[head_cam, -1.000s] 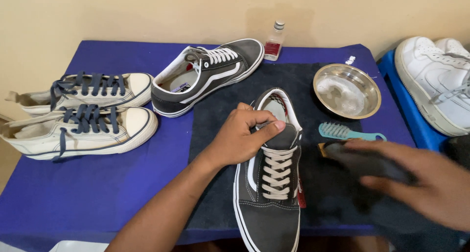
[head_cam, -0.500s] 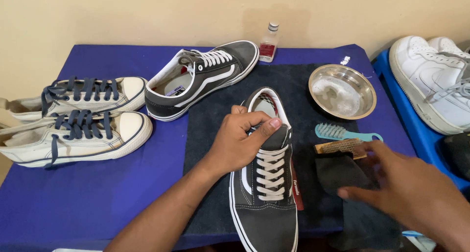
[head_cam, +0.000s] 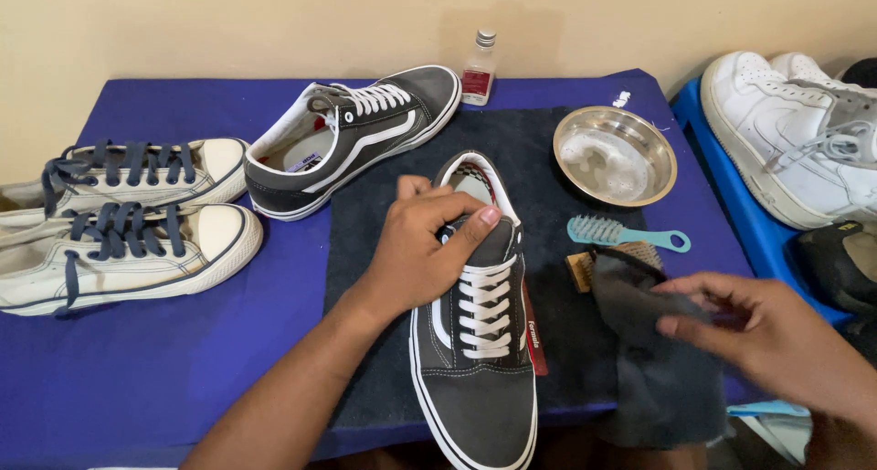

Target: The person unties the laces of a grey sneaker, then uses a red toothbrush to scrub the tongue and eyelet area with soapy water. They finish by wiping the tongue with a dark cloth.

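A dark grey sneaker with white laces (head_cam: 480, 351) lies on a dark towel (head_cam: 548, 150), toe toward me. My left hand (head_cam: 422, 246) grips its collar and tongue near the heel opening. Off to the right, my right hand (head_cam: 776, 337) pinches a dark grey cloth (head_cam: 658, 351) that drapes over the towel's right edge. Just above the cloth lie a teal brush (head_cam: 621, 233) and a wooden brush (head_cam: 585, 267), partly hidden under the cloth.
The matching grey sneaker (head_cam: 356, 137) lies at the back. Two cream sneakers with navy laces (head_cam: 119, 219) sit left on the blue table (head_cam: 137, 379). A metal bowl (head_cam: 614, 155), a small bottle (head_cam: 478, 68) and white sneakers (head_cam: 804, 132) are at the right.
My right hand has drawn the cloth down and to the right, uncovering more of the brushes. The left hand stays on the sneaker.
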